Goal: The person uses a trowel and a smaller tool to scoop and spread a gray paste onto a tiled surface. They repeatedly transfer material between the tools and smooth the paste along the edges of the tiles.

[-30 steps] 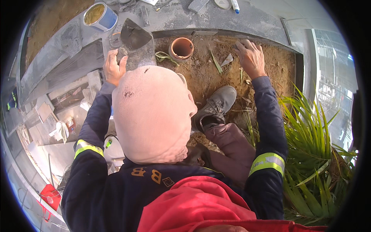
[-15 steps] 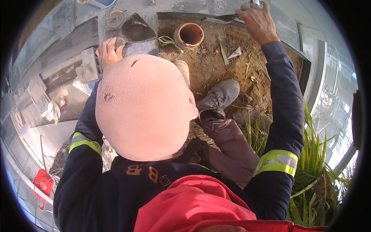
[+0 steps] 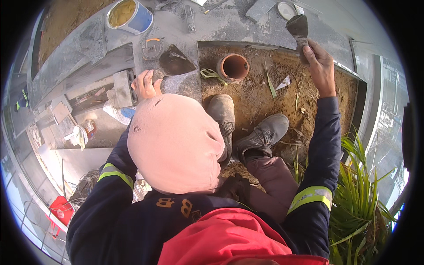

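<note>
My right hand (image 3: 319, 62) is closed around the handle of a putty knife (image 3: 297, 27). Its dark, flared blade points up and away, over the far rim of the soil bed. My left hand (image 3: 146, 85) holds nothing; its fingers lie apart on the edge of the grey stone ledge (image 3: 179, 88). Just beyond those fingers is a dark triangular piece (image 3: 176, 62), whose kind I cannot make out. An orange-brown pipe (image 3: 234, 67) stands upright in the soil between my hands, with a pale green strip beside it.
A blue-and-white bucket (image 3: 143, 20) with yellowish contents stands at the far left. A round clear lid (image 3: 152, 47) lies near it. Farther right are a grey slab piece (image 3: 260, 9) and a round tin (image 3: 287, 10). Green leaves (image 3: 360, 190) crowd my right side; my shoes (image 3: 265, 132) are on soil.
The view has shifted, bringing the bucket and far paving further in. My right hand has turned the putty knife so its blade now points upward. My left hand stays on the ledge.
</note>
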The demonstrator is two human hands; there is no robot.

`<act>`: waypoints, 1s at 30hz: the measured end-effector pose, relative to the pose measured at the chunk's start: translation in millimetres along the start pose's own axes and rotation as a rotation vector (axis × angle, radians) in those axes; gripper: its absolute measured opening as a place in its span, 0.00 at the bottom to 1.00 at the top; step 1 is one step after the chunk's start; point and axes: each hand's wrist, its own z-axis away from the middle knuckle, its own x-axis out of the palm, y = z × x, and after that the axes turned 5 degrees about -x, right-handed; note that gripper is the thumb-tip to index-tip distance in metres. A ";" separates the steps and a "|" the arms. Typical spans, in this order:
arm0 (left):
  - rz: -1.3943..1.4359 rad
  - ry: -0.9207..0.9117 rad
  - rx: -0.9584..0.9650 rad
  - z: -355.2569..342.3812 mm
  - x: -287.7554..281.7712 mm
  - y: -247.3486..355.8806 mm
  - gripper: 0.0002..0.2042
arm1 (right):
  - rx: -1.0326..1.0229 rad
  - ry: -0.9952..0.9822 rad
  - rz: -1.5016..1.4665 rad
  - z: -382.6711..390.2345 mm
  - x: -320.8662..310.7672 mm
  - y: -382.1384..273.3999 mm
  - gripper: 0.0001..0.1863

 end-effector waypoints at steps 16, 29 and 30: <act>-0.115 -0.101 -0.073 9.5 0.9 11.1 0.25 | -0.355 -0.183 -0.625 -153.6 -105.8 69.1 0.23; -0.086 -0.201 -0.109 18.2 -19.0 -2.0 0.23 | 0.145 -0.476 -0.666 -103.1 -123.9 41.0 0.18; -0.066 -0.209 -0.113 14.4 -17.2 2.6 0.23 | 0.187 -0.408 -0.659 -88.1 -130.2 46.9 0.19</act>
